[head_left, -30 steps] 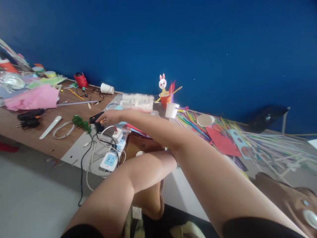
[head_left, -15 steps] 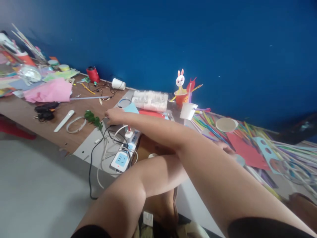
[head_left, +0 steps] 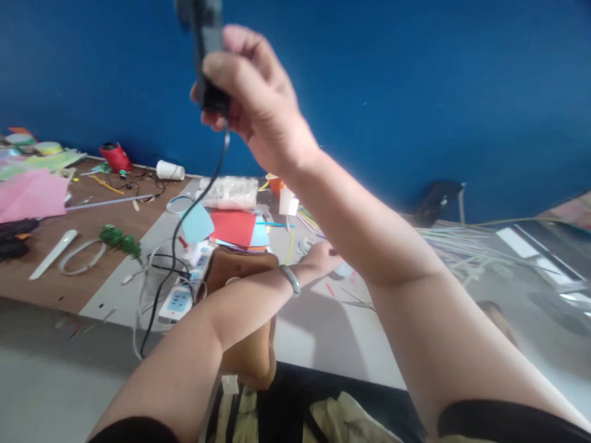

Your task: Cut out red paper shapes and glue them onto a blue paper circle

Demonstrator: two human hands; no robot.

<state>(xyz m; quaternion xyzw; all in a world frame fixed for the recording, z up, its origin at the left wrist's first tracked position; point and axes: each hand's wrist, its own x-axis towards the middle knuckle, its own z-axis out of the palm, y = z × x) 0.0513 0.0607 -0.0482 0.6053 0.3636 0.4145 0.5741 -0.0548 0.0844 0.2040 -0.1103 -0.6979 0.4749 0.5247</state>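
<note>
My right hand (head_left: pixel 258 92) is raised in front of the blue wall, with its fingers wrapped round a black corded handheld device (head_left: pixel 210 55). Blur hides what kind of device it is. Its black cord (head_left: pixel 175 234) hangs down past the white power strip (head_left: pixel 179 300). Crossing under the right forearm, my left hand (head_left: pixel 322 257) is low over the table's grey part, beside a pale round piece (head_left: pixel 344 269). The right forearm partly covers its fingers, so its grip is unclear. A grey bangle (head_left: pixel 290 280) circles the left wrist.
A brown padded item (head_left: pixel 258 354) lies below my left arm. Beyond it are red paper (head_left: pixel 234 226), wrapped paper cups (head_left: pixel 231 192) and a white cup (head_left: pixel 289 202). Scissors (head_left: pixel 360 304) lie right of centre. Green leaves (head_left: pixel 117 239) and pink paper (head_left: pixel 32 194) are at left.
My right hand has risen from the table near the leaves, bringing up the black device and its cord. The view has turned to the right. My left hand still reaches across to the right.
</note>
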